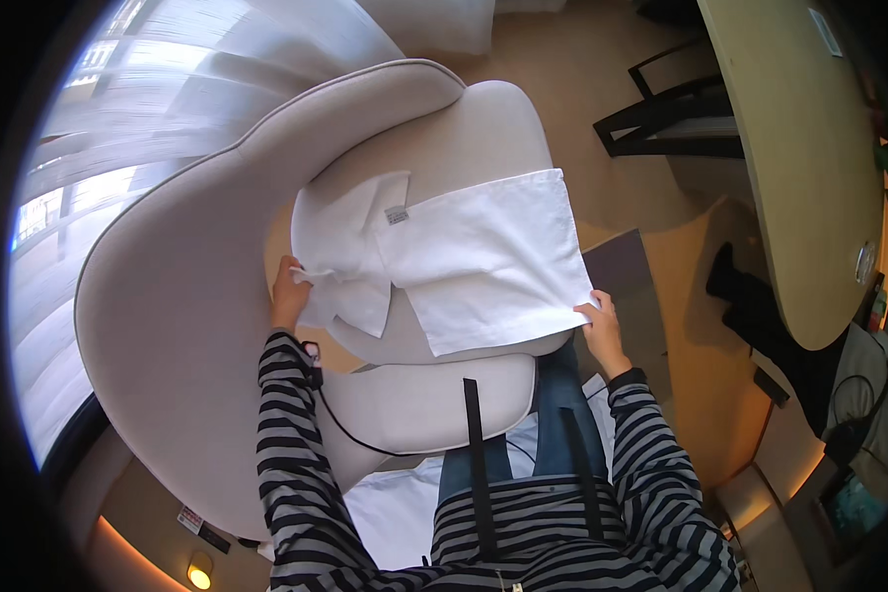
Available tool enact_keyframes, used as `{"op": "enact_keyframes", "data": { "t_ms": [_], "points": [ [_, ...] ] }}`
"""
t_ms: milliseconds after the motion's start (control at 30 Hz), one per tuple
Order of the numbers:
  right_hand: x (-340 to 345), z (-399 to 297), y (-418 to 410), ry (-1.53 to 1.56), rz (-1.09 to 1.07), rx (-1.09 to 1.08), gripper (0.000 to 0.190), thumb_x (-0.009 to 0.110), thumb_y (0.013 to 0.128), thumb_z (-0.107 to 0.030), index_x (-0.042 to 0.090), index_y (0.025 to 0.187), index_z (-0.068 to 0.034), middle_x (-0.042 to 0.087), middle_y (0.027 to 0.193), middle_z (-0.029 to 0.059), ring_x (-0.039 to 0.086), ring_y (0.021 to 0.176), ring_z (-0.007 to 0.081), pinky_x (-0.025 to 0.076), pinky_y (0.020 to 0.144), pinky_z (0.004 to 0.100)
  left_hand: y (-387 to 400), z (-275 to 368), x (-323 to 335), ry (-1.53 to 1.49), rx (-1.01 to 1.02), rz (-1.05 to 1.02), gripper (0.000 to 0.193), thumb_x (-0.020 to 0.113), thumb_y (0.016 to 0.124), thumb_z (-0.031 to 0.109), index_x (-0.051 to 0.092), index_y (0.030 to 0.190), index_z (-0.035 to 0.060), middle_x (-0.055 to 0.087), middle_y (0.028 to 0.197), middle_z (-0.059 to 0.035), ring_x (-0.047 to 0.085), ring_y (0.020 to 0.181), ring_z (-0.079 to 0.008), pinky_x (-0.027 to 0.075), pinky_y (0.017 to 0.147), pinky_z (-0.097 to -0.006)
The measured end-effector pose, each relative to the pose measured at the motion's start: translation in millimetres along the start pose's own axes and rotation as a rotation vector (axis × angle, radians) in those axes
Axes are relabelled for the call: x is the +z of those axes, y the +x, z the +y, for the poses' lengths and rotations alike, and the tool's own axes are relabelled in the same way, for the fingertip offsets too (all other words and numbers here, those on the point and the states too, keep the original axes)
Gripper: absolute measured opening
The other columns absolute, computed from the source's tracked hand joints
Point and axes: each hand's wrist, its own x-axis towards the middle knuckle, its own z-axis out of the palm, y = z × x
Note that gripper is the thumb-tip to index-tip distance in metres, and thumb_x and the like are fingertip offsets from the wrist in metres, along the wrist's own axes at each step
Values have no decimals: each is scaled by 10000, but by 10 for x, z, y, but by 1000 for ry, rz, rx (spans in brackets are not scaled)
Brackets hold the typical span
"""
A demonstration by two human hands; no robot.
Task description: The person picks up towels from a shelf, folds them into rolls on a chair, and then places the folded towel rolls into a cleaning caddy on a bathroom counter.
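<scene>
A white cloth [488,251], perhaps a pillowcase, lies across the seat of a pale upholstered armchair [451,140]. A small tag with printing [397,215] shows near its middle. My left hand [290,294] pinches a bunched edge of the fabric at the chair's left side. At the near right corner, my right hand [601,325] grips the cloth between thumb and fingers. The right part lies fairly flat, while the left part is creased and folded over, with its near edge hanging past the seat.
Sheer curtains [133,133] cover the window at left, behind the chair's curved back. A light wooden table [799,185] stands at right, beside a black-framed chair [673,118]. White bedding [399,510] is behind my legs. Dark clothing [777,333] hangs or lies below the table. A small lamp [200,571] glows at lower left.
</scene>
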Motion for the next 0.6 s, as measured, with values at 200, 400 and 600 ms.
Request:
{"op": "enact_keyframes", "data": {
  "t_ms": [200,400,600],
  "points": [
    [-339,1,35,238,52,-76,185,555,718,79,614,876,1,564,859,155,582,808,333,459,700,352,-451,1081,588,778,-107,290,685,671,664,62,336,1260,105,323,1340,-207,282,1257,-415,321,980,-503],
    [-775,-721,789,441,-93,62,176,578,838,-137,603,943,2,506,561,114,528,491,132,406,475,304,-1560,1909,1494,299,497,-260,706,766,650,216,393,1214,11,461,1174,-190,444,1106,-356,376,923,-429],
    [-924,-1525,1592,362,-385,-216,123,529,859,-101,534,905,13,562,623,122,579,528,186,448,538,304,-1475,1180,2155,403,114,-468,469,692,750,256,482,1107,37,542,1028,-187,531,898,-376,440,743,-449]
  ]
}}
